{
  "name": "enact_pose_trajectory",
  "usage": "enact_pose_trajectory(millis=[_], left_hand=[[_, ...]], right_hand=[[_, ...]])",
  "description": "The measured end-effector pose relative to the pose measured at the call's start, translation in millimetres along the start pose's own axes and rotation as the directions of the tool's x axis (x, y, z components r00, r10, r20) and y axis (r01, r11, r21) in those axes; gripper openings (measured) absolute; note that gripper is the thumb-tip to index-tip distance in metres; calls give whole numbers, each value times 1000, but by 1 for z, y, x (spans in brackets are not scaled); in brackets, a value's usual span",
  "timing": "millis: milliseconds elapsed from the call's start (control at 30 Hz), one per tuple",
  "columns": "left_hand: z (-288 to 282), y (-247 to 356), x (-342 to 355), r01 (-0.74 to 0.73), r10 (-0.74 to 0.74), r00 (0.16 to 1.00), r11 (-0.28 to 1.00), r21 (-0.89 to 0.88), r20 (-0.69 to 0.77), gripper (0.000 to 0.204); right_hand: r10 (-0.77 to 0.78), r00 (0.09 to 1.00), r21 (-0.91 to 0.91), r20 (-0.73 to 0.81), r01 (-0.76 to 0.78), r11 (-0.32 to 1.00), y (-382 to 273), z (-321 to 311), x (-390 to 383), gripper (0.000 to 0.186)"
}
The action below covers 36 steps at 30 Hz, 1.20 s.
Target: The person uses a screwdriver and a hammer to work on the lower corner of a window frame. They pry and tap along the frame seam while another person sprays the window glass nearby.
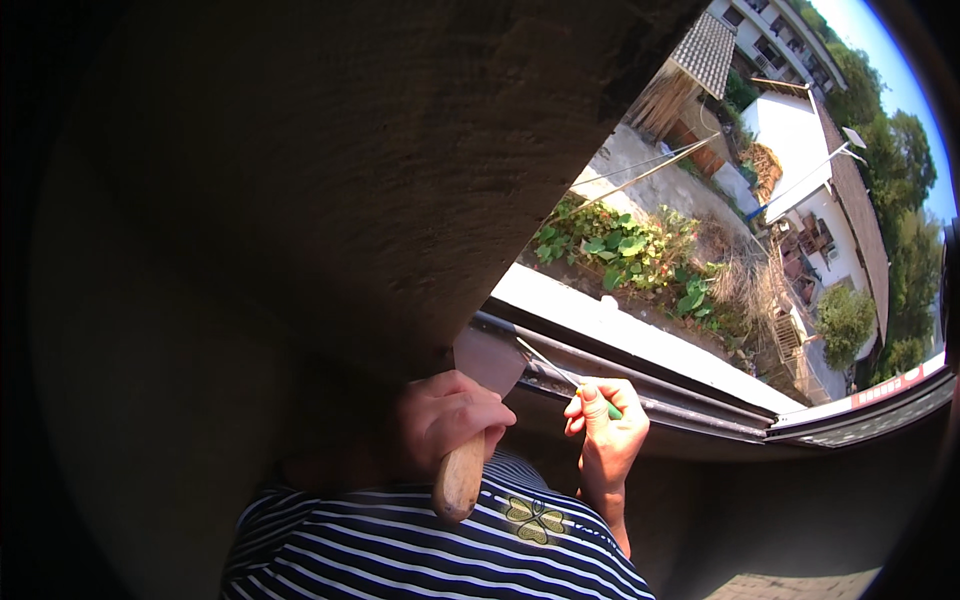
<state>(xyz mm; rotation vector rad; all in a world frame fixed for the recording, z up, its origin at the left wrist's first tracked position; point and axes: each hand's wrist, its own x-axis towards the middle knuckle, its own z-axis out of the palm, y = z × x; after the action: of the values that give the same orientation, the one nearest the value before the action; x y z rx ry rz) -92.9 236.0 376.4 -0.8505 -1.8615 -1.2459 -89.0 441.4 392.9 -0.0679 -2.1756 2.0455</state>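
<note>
My left hand (455,415) is closed around a cleaver, its round wooden handle (460,485) sticking out below the fist toward my striped shirt. Above the knuckles shows its broad, flat grey blade (488,364), against the dark window track (640,383); the fingers hide where blade and handle join. To the right, my right hand (612,425) grips a screwdriver with a green handle (613,411). Its thin metal shaft (548,361) points up and left, the tip over the track near the blade. Whether the tip touches the track I cannot tell.
A dark rough wall (330,150) rises on the left beside the window opening. Beyond the track runs a bright white sill (640,330). Outside are green plants (630,245), a yard and a white house (790,130). Sunlit paving (795,585) shows at lower right.
</note>
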Motion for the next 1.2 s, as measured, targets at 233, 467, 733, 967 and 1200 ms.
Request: enact_pose_trajectory(millis=[233,467,733,967,1200], left_hand=[[5,2,0,66,-66,998,997,-30,-9,33],[-7,13,3,151,-152,987,988,25,43,33],[-4,4,0,119,-122,989,992,37,79,32],[-7,1,-8,60,-60,995,998,12,85,30],[-7,2,-13,52,-49,990,998,-20,129,25]], right_hand=[[-32,999,-51,12,33,998,-9,-6,-9,17],[-72,997,-59,7,72,996,3,-1,-2,17],[23,995,65,95,-29,998,7,-1,17,13],[56,990,31,127,-60,998,2,1,15,14],[65,985,50,163,-74,996,2,1,13,13]])
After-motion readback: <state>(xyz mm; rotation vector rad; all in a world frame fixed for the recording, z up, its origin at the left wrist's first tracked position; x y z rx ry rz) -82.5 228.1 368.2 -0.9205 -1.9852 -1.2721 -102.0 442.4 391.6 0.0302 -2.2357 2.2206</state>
